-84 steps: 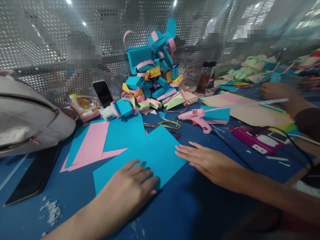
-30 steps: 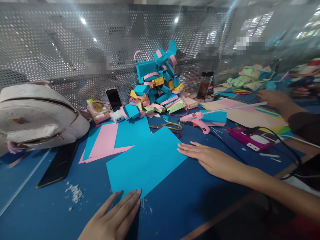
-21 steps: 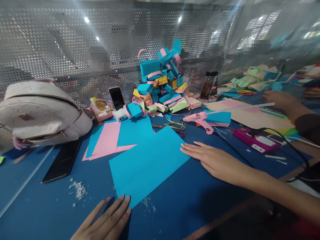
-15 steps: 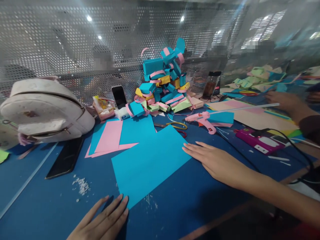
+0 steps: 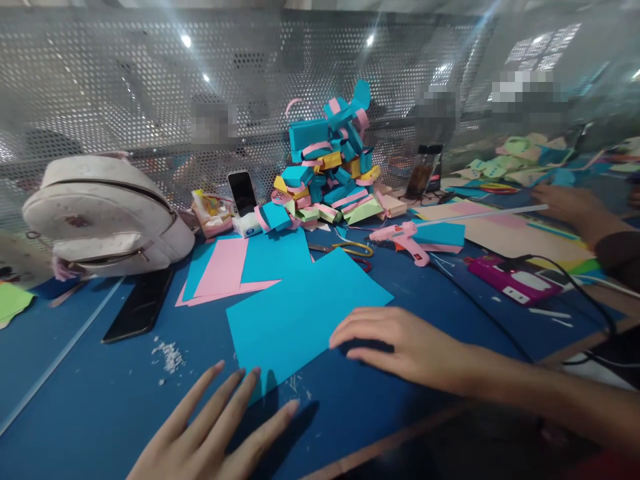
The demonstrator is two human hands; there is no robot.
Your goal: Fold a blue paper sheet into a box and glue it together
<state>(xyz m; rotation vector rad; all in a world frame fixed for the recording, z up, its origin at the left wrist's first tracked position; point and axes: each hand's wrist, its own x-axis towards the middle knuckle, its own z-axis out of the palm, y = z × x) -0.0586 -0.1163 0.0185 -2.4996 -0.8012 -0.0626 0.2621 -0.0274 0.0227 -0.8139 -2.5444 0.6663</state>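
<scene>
A blue sheet of paper (image 5: 295, 313) lies flat on the dark blue table, set at a slant. Over its near left corner my left hand (image 5: 220, 420) is open, its fingers spread and holding nothing. My right hand (image 5: 395, 340) reaches across the sheet's near edge on the right, fingers bent loosely with a gap below the thumb and nothing visible between them. Whether its fingertips touch the paper I cannot tell. Behind the sheet lie yellow-handled scissors (image 5: 350, 249), partly covered, and a pink glue gun (image 5: 403, 241) on its side.
Pink paper (image 5: 220, 267) and more blue paper lie behind left. A pile of folded paper pieces (image 5: 333, 173) stands at the back. Left are a white backpack (image 5: 110, 220) and a phone (image 5: 140, 303). A purple power strip (image 5: 515, 280) lies right, near another person's hand (image 5: 565, 203).
My right hand has moved left and nearer, from the sheet's right corner to its near edge, fingers now bent. My left hand has spread its fingers and shifted slightly up over the corner.
</scene>
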